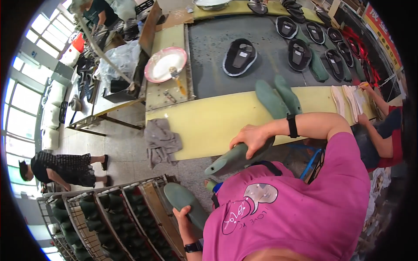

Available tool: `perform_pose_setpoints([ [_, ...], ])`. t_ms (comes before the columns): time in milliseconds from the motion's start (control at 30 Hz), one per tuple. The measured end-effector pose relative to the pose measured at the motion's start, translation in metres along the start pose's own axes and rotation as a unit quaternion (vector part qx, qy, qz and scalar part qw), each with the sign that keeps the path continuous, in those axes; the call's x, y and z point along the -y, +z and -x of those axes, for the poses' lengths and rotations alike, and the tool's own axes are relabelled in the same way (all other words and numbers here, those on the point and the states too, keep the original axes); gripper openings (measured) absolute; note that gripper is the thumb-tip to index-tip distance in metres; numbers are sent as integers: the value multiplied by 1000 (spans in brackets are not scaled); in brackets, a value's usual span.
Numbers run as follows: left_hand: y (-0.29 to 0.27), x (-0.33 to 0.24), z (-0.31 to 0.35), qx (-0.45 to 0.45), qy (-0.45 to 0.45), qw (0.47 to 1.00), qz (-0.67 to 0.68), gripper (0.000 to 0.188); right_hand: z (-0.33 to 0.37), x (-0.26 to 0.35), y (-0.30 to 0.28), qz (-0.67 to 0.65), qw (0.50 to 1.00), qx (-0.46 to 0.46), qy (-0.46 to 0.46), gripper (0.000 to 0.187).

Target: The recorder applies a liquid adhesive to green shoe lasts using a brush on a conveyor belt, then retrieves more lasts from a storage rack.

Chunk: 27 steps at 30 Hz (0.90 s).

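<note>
Two shoe lasts (270, 99) rest on the bench (209, 124) between a cloth (160, 140) at left and insoles (338, 101) at right, a basin (147, 68) beyond the cloth

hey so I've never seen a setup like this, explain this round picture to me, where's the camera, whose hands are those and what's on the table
There is no machine here: a person in a pink T-shirt works with bare hands. The picture comes from a wide fisheye camera on that person's head, looking down, so straight edges bend.

The right hand grips a dark-green, smooth foot-shaped form; the left hand holds a similar green form, lower down.

On the long pale-yellow tabletop are two more green foot forms and a crumpled grey cloth. Beyond it, black sandal-like pieces with pale edges lie on a grey surface. A pink-rimmed round bowl holds something white and a brush.
</note>
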<state>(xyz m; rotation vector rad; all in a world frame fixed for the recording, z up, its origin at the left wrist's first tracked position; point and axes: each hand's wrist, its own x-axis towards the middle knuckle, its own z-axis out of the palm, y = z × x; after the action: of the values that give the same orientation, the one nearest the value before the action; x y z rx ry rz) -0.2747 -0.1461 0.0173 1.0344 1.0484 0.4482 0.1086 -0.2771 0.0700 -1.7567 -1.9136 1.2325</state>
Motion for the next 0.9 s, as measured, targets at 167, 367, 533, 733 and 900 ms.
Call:
perform_pose_setpoints([
  [167,62,0,-13,28,-21,999,-22,50,26,-63,-3,110,990,-15,-88,45],
  [367,94,-33,-14,68,12,996,-54,52,-43,-100,-25,287,930,37,-227,33],
  [533,86,-49,-37,57,12,998,-26,51,-81,-137,-48,245,946,-46,-208,36],
  [733,79,-73,-94,100,-16,994,-29,49,-126,-121,-101,368,901,-211,-89,43],
  [900,96,-100,-136,141,-12,990,16,45,-207,-124,-127,480,830,-282,-28,45],
])
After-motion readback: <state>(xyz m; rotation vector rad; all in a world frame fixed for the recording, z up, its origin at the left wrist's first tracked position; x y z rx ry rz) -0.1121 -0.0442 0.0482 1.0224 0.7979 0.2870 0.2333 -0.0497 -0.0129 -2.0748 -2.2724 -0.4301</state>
